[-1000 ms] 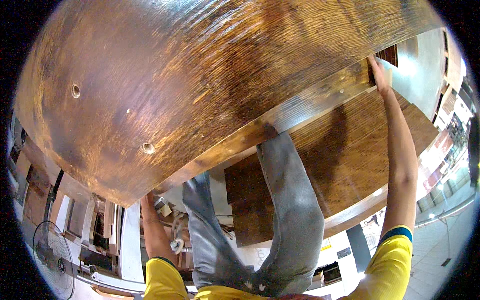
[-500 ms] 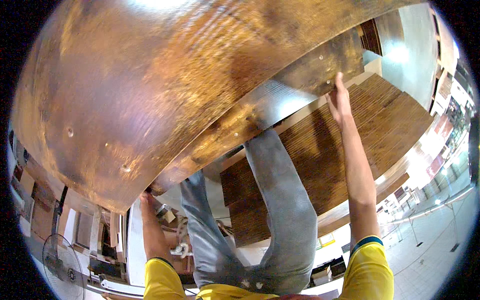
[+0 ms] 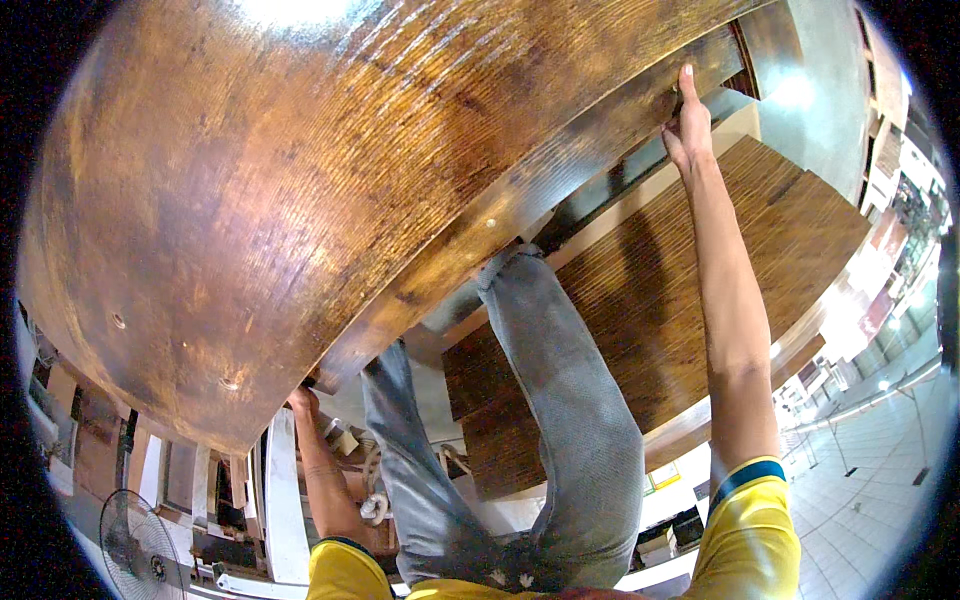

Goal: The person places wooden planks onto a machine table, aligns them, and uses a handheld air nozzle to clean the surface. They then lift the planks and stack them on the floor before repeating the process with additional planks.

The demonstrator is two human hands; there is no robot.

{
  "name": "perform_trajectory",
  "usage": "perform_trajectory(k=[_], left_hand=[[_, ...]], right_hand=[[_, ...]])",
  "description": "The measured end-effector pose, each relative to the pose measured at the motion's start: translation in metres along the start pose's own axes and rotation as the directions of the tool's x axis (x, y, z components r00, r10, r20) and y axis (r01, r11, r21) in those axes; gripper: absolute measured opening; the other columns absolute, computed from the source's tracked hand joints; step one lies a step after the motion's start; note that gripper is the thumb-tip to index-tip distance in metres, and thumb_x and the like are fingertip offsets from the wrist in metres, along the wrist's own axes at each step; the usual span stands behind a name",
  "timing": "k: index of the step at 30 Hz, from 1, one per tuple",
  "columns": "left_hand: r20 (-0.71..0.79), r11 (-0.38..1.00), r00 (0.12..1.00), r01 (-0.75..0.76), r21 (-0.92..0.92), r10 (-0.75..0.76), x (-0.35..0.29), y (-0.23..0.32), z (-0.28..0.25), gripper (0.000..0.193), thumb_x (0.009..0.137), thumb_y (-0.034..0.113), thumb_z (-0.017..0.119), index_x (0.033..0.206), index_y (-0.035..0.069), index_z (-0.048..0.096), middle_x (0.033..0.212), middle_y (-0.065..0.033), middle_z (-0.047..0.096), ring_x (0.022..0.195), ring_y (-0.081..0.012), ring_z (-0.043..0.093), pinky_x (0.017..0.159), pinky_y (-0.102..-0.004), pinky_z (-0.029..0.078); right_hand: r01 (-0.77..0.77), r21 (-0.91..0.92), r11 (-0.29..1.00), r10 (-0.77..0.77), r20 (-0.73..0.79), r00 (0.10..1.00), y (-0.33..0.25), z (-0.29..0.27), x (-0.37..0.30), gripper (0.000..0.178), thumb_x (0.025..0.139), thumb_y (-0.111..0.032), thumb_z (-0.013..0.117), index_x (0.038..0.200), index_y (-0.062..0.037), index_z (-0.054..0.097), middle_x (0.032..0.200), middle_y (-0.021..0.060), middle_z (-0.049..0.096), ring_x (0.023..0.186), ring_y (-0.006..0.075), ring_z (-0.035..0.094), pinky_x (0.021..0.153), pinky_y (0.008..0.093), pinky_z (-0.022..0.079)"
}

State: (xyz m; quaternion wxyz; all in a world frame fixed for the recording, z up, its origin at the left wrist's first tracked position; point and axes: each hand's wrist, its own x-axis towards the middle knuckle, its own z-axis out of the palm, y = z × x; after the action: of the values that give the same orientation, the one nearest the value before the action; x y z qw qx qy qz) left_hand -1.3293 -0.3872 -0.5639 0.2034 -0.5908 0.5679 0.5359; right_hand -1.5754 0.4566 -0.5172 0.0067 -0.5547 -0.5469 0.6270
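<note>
The right hand (image 3: 690,125) grips the brown board (image 3: 380,190) at its far-right edge, the left hand (image 3: 303,401) meets its near-left corner, grip unclear, seemingly supporting both ends.

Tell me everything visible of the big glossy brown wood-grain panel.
The big glossy brown wood-grain panel looks like stained wood, streaked, with glare at the top. Two round holes mark its lower-left part. A narrow brown strip runs along its near edge, slanting up rightward; the panel's top is cut off. The left hand meets that edge's lower end; the right hand touches the strip farther up.
</note>
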Motion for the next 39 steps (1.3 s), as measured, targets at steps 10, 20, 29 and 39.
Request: perform_trajectory(k=[10,20,29,39], left_hand=[[0.003,1.000,1.000,-0.023,0.000,0.023,0.008,-0.007,-0.008,0.090,0.103,0.075,0.031,0.158,0.005,0.040,0.160,-0.0137,0.045,0.143,-0.0347,0.044,0.121,-0.0488,0.033],[0.119,0.993,0.993,-0.002,-0.116,0.015,-0.008,-0.025,0.011,0.092,0.101,0.078,0.032,0.161,0.009,0.028,0.163,-0.0132,0.035,0.148,-0.0311,0.034,0.121,-0.0488,0.029],[0.388,0.834,0.909,0.329,-0.443,-0.152,-0.082,-0.038,0.058,0.086,0.102,0.074,0.038,0.158,0.008,0.042,0.161,-0.0088,0.045,0.145,-0.0292,0.045,0.121,-0.0473,0.034],[0.498,-0.253,0.864,0.466,-0.848,-0.076,-0.080,-0.080,0.094,0.087,0.098,0.073,0.049,0.156,0.009,0.043,0.158,-0.0159,0.048,0.141,-0.0366,0.047,0.121,-0.0496,0.032]], right_hand=[[0.060,-0.014,0.998,-0.060,0.017,0.998,0.003,-0.003,0.017,0.062,0.097,-0.062,0.066,0.112,-0.0027,0.066,0.099,0.0055,0.067,0.084,0.0208,0.064,0.069,0.0406,0.054],[-0.070,0.305,0.950,0.020,0.163,0.986,0.086,0.041,-0.068,0.061,0.108,-0.050,0.049,0.155,-0.0114,0.045,0.157,0.0099,0.047,0.140,0.0342,0.045,0.121,0.0557,0.035],[-0.565,0.546,0.618,0.064,0.682,0.729,0.299,0.157,-0.339,0.067,0.106,-0.056,0.042,0.153,-0.0091,0.049,0.158,0.0125,0.049,0.144,0.0359,0.045,0.122,0.0549,0.035],[-0.764,0.478,0.432,0.383,0.670,0.636,0.457,0.200,-0.391,0.065,0.103,-0.056,0.047,0.150,-0.0104,0.052,0.154,0.0127,0.053,0.142,0.0371,0.046,0.122,0.0586,0.031]])
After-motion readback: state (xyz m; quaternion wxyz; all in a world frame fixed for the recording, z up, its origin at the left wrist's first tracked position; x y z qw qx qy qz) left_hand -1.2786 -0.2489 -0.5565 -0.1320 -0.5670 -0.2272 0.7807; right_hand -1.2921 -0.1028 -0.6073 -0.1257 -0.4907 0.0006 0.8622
